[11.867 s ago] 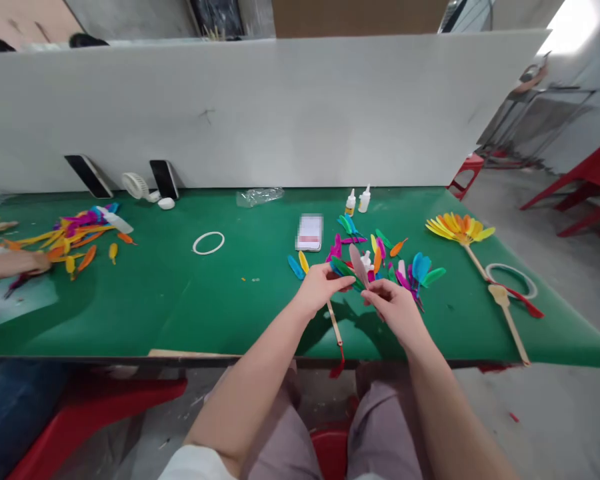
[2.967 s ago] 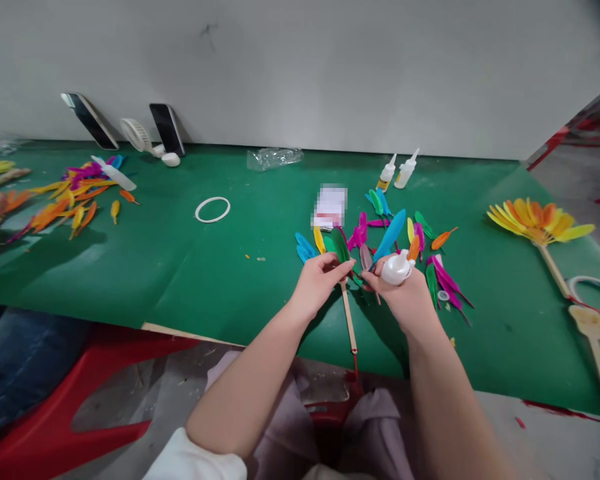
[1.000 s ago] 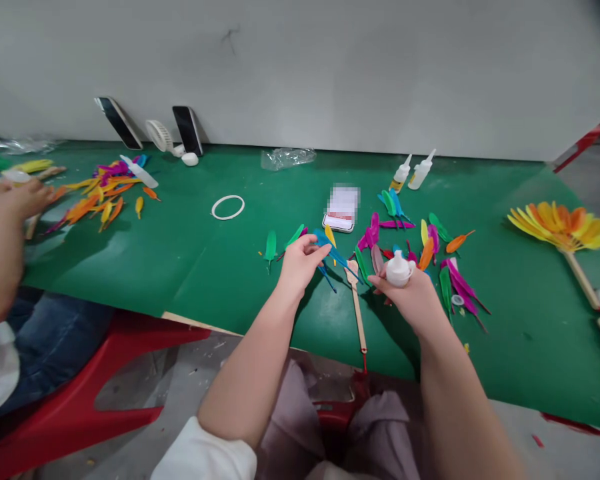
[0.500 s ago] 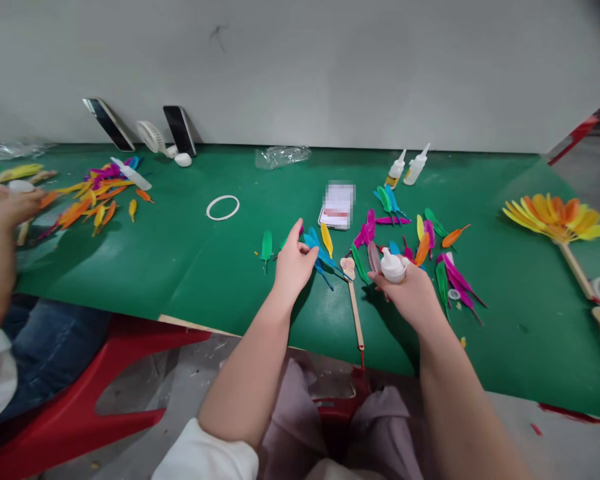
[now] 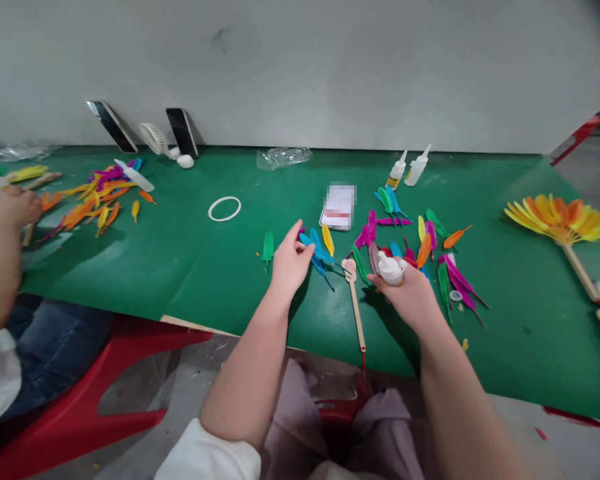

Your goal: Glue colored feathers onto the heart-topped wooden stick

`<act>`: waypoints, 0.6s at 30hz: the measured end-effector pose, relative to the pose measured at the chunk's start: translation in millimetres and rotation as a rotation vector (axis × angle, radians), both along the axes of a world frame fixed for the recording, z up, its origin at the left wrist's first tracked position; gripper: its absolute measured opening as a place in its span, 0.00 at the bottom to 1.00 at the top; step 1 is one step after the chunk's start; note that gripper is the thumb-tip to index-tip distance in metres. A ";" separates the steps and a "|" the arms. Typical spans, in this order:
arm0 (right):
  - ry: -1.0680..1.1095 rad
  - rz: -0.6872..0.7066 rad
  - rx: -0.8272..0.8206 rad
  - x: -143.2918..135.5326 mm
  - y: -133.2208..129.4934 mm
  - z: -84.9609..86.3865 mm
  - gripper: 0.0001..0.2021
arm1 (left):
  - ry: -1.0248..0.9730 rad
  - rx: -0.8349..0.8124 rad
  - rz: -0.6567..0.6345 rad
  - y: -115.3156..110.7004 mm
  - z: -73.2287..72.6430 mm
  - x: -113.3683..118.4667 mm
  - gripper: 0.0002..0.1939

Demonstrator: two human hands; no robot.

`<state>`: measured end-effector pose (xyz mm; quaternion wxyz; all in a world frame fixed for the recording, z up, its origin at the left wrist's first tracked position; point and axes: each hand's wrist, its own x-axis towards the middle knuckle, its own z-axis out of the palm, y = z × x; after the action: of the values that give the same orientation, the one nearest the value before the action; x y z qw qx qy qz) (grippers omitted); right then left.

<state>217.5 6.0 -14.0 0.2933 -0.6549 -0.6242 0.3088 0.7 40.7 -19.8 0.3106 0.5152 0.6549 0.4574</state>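
Note:
My left hand (image 5: 289, 262) has its thumb and fingers around the end of a blue feather (image 5: 321, 249); its quill points right toward a slim wooden handle (image 5: 357, 313). Glue or residue marks the handle's rounded head. Another blue feather lies just below, and a yellow feather (image 5: 328, 240) is above. My right hand (image 5: 405, 290) grips a white glue bottle (image 5: 391, 269), nozzle up, over the loose feathers right of the handle. A green feather (image 5: 268, 247) lies left of my left hand.
Two glue bottles (image 5: 417, 167) stand at the back, behind a phone (image 5: 338, 207). A white ring (image 5: 225, 209) lies left. A yellow-orange feather fan (image 5: 563, 217) is at right. At far left, a co-worker's hand (image 5: 10, 207) is beside more feathers.
My left fingers have closed in on the blue feather, whose end has shifted slightly left. My right hand has tilted the glue bottle a little to the left. The co-worker's hand has moved slightly.

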 end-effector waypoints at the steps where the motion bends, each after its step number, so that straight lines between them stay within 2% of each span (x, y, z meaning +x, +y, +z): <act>1: 0.004 -0.009 -0.004 0.2 -0.2 -0.1 0.15 | -0.041 0.028 0.033 0.6 1.9 -4.5 0.31; 4: 0.018 -0.028 -0.005 0.9 -0.8 0.2 0.15 | -0.114 0.115 0.159 0.7 8.6 -21.9 0.30; 6: 0.007 -0.036 -0.002 1.0 -0.9 1.1 0.15 | -0.068 0.118 0.200 -1.3 13.5 -32.9 0.28; 8: -0.013 -0.041 0.011 1.0 -0.7 2.0 0.16 | 0.029 0.082 0.151 -4.7 18.1 -40.6 0.27; 11: -0.030 -0.050 0.039 1.0 -0.1 2.6 0.16 | 0.136 0.014 -0.052 -10.0 23.2 -48.2 0.27; 13: -0.032 -0.058 0.036 1.1 0.2 2.2 0.16 | 0.193 -0.020 -0.110 -12.3 24.5 -55.2 0.26; 14: -0.029 -0.062 0.029 1.1 0.3 1.8 0.17 | 0.242 -0.027 -0.068 -13.0 24.6 -60.2 0.25; 18: -0.015 -0.091 -0.006 0.4 0.2 1.3 0.19 | 0.532 -0.059 0.288 -14.9 21.9 -82.1 0.23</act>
<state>217.8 6.2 -12.8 0.3004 -0.6857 -0.5953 0.2920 -81.5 25.8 2.1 0.0747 0.5094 0.7926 0.3267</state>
